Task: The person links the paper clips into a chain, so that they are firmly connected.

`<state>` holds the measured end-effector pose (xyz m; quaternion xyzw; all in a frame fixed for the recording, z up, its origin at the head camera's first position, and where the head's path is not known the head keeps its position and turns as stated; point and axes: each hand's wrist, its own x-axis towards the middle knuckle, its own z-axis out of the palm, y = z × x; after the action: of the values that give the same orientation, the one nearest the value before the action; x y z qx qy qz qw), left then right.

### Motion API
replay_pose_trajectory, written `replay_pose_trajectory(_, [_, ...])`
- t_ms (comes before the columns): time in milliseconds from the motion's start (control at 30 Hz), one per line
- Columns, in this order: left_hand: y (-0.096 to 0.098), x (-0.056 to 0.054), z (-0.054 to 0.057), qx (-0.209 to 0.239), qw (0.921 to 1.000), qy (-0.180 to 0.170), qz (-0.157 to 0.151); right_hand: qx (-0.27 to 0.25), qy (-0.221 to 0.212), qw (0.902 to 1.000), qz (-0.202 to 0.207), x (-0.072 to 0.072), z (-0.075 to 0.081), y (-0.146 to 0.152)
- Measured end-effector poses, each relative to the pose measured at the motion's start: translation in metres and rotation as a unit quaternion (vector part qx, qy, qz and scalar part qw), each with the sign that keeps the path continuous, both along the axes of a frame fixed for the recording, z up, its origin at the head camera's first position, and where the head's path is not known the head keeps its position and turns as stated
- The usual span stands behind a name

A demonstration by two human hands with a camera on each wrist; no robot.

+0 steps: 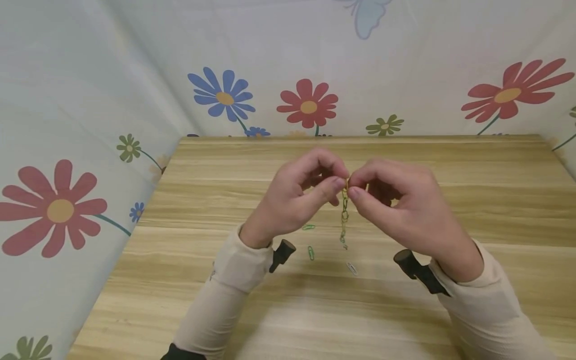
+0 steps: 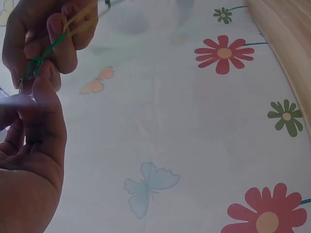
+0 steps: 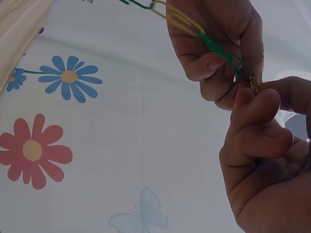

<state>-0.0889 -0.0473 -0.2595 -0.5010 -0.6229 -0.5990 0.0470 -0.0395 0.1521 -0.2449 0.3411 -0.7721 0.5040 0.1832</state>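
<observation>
A chain of linked paper clips, yellow and green, hangs between the two hands above the table. My left hand pinches its top end between thumb and forefinger. From the other side my right hand pinches at the same end, its fingertips almost touching the left ones. In the right wrist view, a green clip lies just below a yellowish clip at the fingertips. The fingers partly cover that top clip. Which hand holds which clip I cannot tell.
On the wooden table, below the hands, lie a green paper clip, a second green clip and a whitish clip. A flower-printed cloth stands behind the table and along its left side.
</observation>
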Motion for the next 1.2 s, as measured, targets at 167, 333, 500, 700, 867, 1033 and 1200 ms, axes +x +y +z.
replay_pose_trajectory(167, [0.001,0.001,0.000,-0.006,0.9998,0.015,0.006,-0.007,-0.007,0.9999,-0.002,0.000,-0.001,-0.002])
replay_pose_trajectory(333, [0.000,0.003,0.001,0.015,0.9995,-0.028,0.002,-0.018,-0.026,0.9994,0.012,0.000,-0.003,-0.003])
replay_pose_trajectory(500, [-0.003,0.004,0.003,-0.007,0.9975,-0.069,0.013,-0.048,-0.029,0.9983,0.018,-0.001,-0.003,-0.002])
replay_pose_trajectory(700, [-0.001,0.008,0.007,-0.047,0.9961,-0.074,0.012,-0.022,0.019,0.9980,-0.057,-0.003,-0.003,-0.003])
replay_pose_trajectory(867, [-0.001,0.012,0.008,-0.038,0.9972,-0.042,0.050,-0.033,0.014,0.9976,-0.059,-0.005,-0.005,-0.006])
replay_pose_trajectory(1033, [-0.003,0.011,0.010,-0.029,0.9943,-0.057,0.085,-0.078,-0.017,0.9968,-0.004,-0.004,-0.006,-0.007])
replay_pose_trajectory(1200, [-0.005,0.009,0.009,-0.043,0.9950,-0.058,0.069,-0.059,0.001,0.9982,0.003,-0.003,-0.006,-0.010])
